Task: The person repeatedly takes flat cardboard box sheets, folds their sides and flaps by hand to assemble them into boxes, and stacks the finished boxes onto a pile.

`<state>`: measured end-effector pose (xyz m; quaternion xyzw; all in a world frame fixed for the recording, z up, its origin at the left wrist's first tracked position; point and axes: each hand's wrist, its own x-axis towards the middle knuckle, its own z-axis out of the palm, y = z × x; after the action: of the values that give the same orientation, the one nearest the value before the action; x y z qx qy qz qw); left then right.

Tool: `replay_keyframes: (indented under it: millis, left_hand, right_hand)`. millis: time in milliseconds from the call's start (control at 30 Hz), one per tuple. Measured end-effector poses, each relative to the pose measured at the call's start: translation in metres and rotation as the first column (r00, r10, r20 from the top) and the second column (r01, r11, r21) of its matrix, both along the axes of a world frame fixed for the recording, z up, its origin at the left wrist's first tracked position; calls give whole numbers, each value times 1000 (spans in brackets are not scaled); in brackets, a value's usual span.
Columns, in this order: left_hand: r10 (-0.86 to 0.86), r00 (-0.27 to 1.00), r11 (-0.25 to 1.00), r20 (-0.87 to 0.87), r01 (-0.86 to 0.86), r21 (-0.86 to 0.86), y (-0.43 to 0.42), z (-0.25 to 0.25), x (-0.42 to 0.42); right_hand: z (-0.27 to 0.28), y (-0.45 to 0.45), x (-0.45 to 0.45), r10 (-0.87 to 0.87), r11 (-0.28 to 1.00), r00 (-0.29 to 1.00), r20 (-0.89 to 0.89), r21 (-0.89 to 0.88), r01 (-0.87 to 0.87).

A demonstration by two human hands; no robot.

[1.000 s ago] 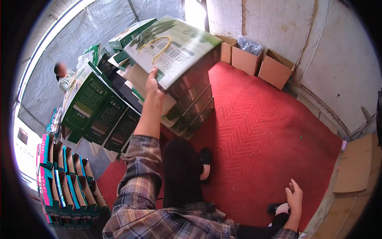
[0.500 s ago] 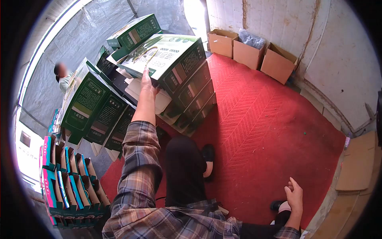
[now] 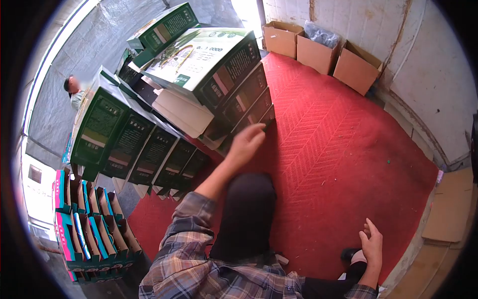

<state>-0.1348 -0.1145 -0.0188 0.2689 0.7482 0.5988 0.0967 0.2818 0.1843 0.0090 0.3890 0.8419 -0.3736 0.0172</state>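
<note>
My left hand (image 3: 246, 143), a little blurred, hangs in front of the stack of green printed cardboard boxes (image 3: 225, 74). Its fingers point to the right, loosely extended, with nothing seen in them. On top of that stack lies a box with a white and green printed face (image 3: 186, 57); an unfolded pale flap (image 3: 181, 112) sticks out below it. Low at the right, my right hand (image 3: 371, 244) is held over the red carpet, fingers apart, holding nothing.
More green boxes (image 3: 137, 132) stand in a tilted row at the left. Below them are pink and teal cartons (image 3: 94, 239) with open tops. Several brown boxes (image 3: 356, 70) line the back wall on the red carpet (image 3: 318, 174). A person (image 3: 75, 92) is at the far left.
My left hand has come off the upper box and moved down and to the right. My right hand has hardly moved. The view has shifted slightly.
</note>
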Motion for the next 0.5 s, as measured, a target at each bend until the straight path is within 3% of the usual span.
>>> replay_keyframes:
  millis: [33, 100, 200, 300, 500]
  left_hand:
    - [-9, 1000, 1000, 9, 8, 2, 4, -27, -8]
    - [-7, 976, 921, 219, 92, -379, 11, -73, -22]
    - [-14, 964, 844, 266, 154, -514, 12, -139, -61]
    - [-4, 967, 813, 257, 152, -562, 14, -188, -98]
    - [136, 952, 799, 275, 59, -599, 18, -207, -134]
  right_hand:
    - [0, 2, -2, -9, 1000, 1000, 9, 2, 8]
    - [-3, 3, -6, -20, 1000, 999, 38, -21, 21]
    - [-12, 8, -19, -54, 998, 996, 67, -31, 56]
    - [-29, 15, -31, -38, 998, 996, 86, -44, 42]
    - [-59, 24, -61, -50, 995, 986, 159, -78, 63]
